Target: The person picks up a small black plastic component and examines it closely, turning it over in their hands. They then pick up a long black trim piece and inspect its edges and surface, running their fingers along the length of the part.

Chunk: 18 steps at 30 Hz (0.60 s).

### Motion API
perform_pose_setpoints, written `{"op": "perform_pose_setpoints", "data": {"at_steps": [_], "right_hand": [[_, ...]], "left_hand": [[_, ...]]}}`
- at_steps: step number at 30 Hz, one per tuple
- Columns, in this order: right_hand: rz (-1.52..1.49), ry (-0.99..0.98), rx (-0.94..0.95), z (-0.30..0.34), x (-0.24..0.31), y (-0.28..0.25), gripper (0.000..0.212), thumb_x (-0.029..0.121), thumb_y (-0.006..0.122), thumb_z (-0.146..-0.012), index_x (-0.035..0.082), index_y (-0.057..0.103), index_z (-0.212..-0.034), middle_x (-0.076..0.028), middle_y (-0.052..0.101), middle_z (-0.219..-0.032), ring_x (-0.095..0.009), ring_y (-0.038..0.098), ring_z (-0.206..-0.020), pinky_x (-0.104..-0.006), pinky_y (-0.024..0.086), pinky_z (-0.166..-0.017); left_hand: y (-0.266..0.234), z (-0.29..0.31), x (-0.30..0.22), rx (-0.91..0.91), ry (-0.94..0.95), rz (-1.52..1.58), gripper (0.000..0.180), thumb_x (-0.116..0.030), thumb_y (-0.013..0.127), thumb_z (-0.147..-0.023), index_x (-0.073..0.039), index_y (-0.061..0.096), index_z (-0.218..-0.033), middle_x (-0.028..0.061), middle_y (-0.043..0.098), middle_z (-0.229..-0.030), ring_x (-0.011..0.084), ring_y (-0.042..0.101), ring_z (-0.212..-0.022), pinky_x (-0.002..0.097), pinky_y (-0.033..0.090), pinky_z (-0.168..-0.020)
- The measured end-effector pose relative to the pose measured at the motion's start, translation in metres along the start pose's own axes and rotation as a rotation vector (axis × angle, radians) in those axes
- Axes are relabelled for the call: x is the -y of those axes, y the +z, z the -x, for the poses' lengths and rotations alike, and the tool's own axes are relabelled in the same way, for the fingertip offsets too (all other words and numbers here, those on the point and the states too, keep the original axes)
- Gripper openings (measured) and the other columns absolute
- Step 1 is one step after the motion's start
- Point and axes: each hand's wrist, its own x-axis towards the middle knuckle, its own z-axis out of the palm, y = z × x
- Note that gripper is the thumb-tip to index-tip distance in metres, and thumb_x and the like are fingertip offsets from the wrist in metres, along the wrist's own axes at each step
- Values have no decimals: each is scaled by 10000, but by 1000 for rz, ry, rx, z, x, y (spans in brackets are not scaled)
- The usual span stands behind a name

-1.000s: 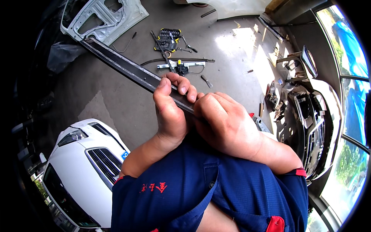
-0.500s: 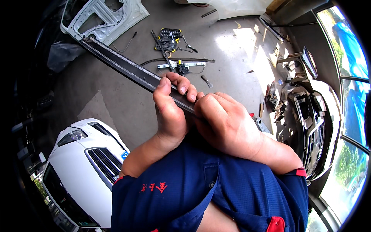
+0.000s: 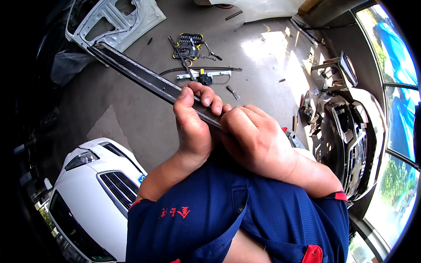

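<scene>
We hold a long dark trim strip (image 3: 144, 79) in front of our chest, slanting up toward the upper left. Our left hand (image 3: 195, 127) has its grip closed around the strip, fingers curled over the top edge. Our right hand (image 3: 256, 140) is closed on the strip just beside it, touching the left. On the floor (image 3: 131, 122) beyond lie a socket set (image 3: 189, 45) and a door shell (image 3: 116, 22).
</scene>
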Motion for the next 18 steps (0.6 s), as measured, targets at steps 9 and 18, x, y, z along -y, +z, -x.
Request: {"op": "perform_pose_setpoints", "data": {"at_steps": [9,18], "right_hand": [[-39,37,-81,-12,14,19,325,-42,774,-739,26,540,-954,-134,583,-847,-343,633,-761,-413,532,-695],[19,191,-25,-24,40,49,274,-12,740,-772,21,550,-966,-126,567,-855,-326,618,-768,-417,523,-706]], "left_hand": [[-15,-6,-18,28,-80,93,402,-520,495,-1011,-123,547,-1055,28,476,-846,191,504,-774,375,448,-778],[-43,-9,-40,-42,-180,69,295,-418,449,-1027,-126,478,-1059,17,452,-843,158,493,-723,409,496,-752]]}}
